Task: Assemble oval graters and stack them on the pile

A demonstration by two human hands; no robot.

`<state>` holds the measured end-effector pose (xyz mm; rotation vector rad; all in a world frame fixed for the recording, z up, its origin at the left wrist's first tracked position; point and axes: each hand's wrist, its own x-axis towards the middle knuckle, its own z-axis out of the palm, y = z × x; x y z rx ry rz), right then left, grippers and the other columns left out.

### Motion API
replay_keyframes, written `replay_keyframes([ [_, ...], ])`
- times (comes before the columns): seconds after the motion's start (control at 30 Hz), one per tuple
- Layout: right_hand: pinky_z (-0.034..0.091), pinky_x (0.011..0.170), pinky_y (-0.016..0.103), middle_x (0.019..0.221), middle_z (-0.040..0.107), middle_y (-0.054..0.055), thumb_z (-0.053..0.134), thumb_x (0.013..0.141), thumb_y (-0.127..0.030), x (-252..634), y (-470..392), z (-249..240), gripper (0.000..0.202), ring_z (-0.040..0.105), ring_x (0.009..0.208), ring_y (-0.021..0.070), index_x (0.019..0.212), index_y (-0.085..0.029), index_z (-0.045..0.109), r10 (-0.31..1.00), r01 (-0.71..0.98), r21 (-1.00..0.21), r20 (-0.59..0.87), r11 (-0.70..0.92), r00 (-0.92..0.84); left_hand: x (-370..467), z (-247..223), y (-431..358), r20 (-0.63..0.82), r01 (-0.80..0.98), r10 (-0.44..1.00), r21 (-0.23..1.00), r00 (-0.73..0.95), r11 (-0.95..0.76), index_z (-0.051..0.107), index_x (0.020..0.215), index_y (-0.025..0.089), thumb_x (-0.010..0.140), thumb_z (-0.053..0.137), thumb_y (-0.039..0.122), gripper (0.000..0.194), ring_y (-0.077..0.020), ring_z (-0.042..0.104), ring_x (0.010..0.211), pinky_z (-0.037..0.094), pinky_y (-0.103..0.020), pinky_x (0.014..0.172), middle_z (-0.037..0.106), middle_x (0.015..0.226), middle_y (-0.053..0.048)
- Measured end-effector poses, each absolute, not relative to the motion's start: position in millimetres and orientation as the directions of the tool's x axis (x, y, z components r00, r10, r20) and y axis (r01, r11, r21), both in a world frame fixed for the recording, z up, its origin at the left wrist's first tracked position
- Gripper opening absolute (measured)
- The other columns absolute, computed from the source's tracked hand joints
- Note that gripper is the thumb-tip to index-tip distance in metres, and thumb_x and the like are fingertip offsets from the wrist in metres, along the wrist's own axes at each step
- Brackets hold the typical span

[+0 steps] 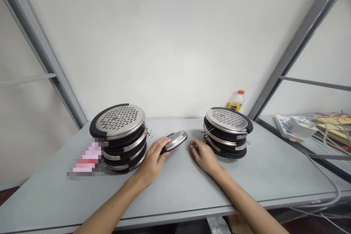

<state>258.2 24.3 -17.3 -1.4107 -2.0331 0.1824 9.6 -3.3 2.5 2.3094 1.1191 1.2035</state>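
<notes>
My left hand (153, 161) is closed on the near left edge of a round perforated metal disc (178, 138) with a black rim, held tilted just over the table. To its right, my right hand (204, 155) has its fingers curled together low at the tabletop. A small shiny bit, perhaps wire, shows at those fingertips, too small to make out. Left of my left hand stands a stack of similar discs (120, 120), with wire rings sticking out at its side. A second stack of discs (226, 120), also with wire rings, stands just behind and right of my right hand.
A blurred-out pink item (86, 159) lies left of the left stack on the grey table (170, 197). Behind the right stack stands a bottle (237, 100) with an orange cap. Metal posts rise at both sides. Cables and a white box (300, 129) lie at far right.
</notes>
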Motion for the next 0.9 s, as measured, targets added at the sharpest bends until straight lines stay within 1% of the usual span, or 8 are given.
replay_keyframes([
  [0.1,0.051,0.070,0.036,0.088,0.068,0.008,0.038,0.092,-0.030,259.2,26.2,-19.8,0.019,0.065,0.078,0.0237,0.096,-0.021,0.055,0.868,0.748,-0.537,0.485,0.390,-0.104,6.1,4.7,-4.1,0.554,0.531,0.715,0.486,0.428,-0.694,0.046,0.133,0.026,0.096,0.044,0.025,0.037,-0.0228,0.044,0.129,0.034,-0.043,0.110,0.051,0.136,-0.006],
  [0.23,0.053,0.072,0.038,0.091,0.067,0.011,0.040,0.092,-0.032,259.0,26.9,-20.5,0.021,0.066,0.080,0.0249,0.099,-0.020,0.056,0.823,0.701,-0.573,0.567,0.424,-0.034,1.1,7.4,-5.4,0.501,0.557,0.681,0.398,0.534,-0.729,0.049,0.131,0.025,0.095,0.046,0.024,0.036,-0.0228,0.045,0.128,0.031,-0.047,0.112,0.052,0.136,-0.007],
  [0.4,0.057,0.067,0.035,0.093,0.067,0.009,0.047,0.090,-0.038,252.0,26.2,-9.3,0.025,0.066,0.075,0.0210,0.098,-0.020,0.062,0.837,0.483,-0.727,0.547,0.488,-0.022,-0.6,5.3,-3.5,0.434,0.558,0.634,0.304,0.640,-0.772,0.049,0.133,0.029,0.094,0.049,0.023,0.039,-0.0229,0.041,0.132,0.022,-0.051,0.114,0.053,0.136,-0.005],
  [0.53,0.058,0.064,0.036,0.085,0.068,0.008,0.059,0.083,-0.044,240.0,35.5,7.1,0.032,0.065,0.071,0.0199,0.099,-0.017,0.065,0.907,0.212,-0.890,0.420,0.403,0.041,-0.3,2.5,-0.4,0.401,0.557,0.612,0.258,0.682,-0.790,0.050,0.132,0.030,0.093,0.051,0.020,0.040,-0.0228,0.041,0.132,0.022,-0.052,0.114,0.052,0.138,-0.005],
  [0.6,0.059,0.065,0.035,0.084,0.068,0.007,0.066,0.077,-0.044,231.2,43.4,14.5,0.034,0.066,0.072,0.0192,0.096,-0.016,0.067,0.950,0.054,-0.949,0.311,0.310,0.023,-0.1,2.7,0.2,0.399,0.562,0.619,0.262,0.677,-0.784,0.050,0.131,0.030,0.091,0.054,0.019,0.042,-0.0223,0.041,0.132,0.023,-0.052,0.113,0.051,0.138,-0.004],
  [0.67,0.059,0.067,0.033,0.086,0.069,0.007,0.071,0.073,-0.039,221.3,51.3,19.9,0.032,0.066,0.071,0.0169,0.093,-0.015,0.067,0.980,-0.084,-0.977,0.198,0.196,-0.018,0.0,3.7,0.3,0.402,0.565,0.627,0.275,0.668,-0.778,0.052,0.129,0.029,0.089,0.058,0.017,0.042,-0.0223,0.042,0.131,0.027,-0.051,0.112,0.052,0.137,-0.004],
  [0.8,0.057,0.075,0.025,0.085,0.071,0.006,0.069,0.074,-0.020,205.9,63.1,23.9,0.022,0.066,0.070,0.0110,0.095,-0.014,0.067,0.996,-0.315,-0.949,0.003,-0.025,-0.088,0.0,4.9,1.0,0.418,0.558,0.630,0.295,0.654,-0.775,0.057,0.123,0.029,0.084,0.065,0.014,0.042,-0.0231,0.045,0.127,0.034,-0.049,0.108,0.055,0.133,-0.004],
  [0.9,0.056,0.081,0.022,0.089,0.071,0.008,0.060,0.073,-0.004,204.0,67.6,23.6,0.025,0.068,0.081,0.0121,0.094,-0.014,0.067,0.986,-0.463,-0.874,-0.090,-0.146,-0.141,0.4,4.6,2.6,0.421,0.556,0.635,0.308,0.648,-0.772,0.059,0.120,0.029,0.082,0.068,0.014,0.042,-0.0234,0.047,0.124,0.036,-0.048,0.107,0.056,0.130,-0.004],
])
